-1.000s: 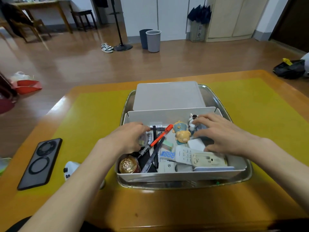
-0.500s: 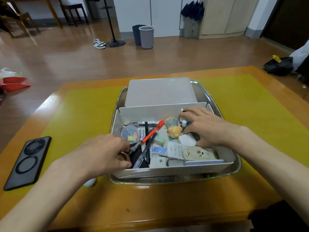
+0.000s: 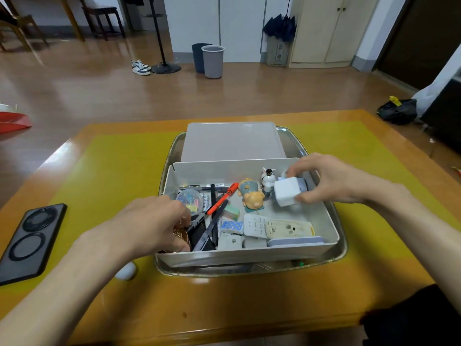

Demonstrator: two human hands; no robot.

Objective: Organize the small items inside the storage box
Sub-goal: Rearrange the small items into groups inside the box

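A: What is hidden here?

B: The left hand (image 3: 152,224) covers the near-left corner of the storage box (image 3: 324,221). Its fingers curl down round a gold round item (image 3: 180,233), of which only an edge shows; what it is I cannot tell. A white object (image 3: 126,270) on the worktop (image 3: 224,308) is mostly behind the left forearm.

A: And the right hand?

B: The right hand (image 3: 331,178) has its grip clamped on a white cube-shaped block (image 3: 287,191), thumb below and fingers above, raised over the far-right part of the box. A grey part behind the cube is half covered by the fingers.

A: Which way do the long things lie?

B: The orange pen (image 3: 222,198) runs diagonally, its cap toward the far right. A black strip (image 3: 209,228) beside it lies on nearly the same slant. The white remote (image 3: 259,226) lies across the box, left to right, near the front wall.

A: The box itself?

B: In a metal tray (image 3: 341,248), its lid (image 3: 232,141) flat behind it. A black phone (image 3: 30,240) lies at the left, its near end cut off by the arm.
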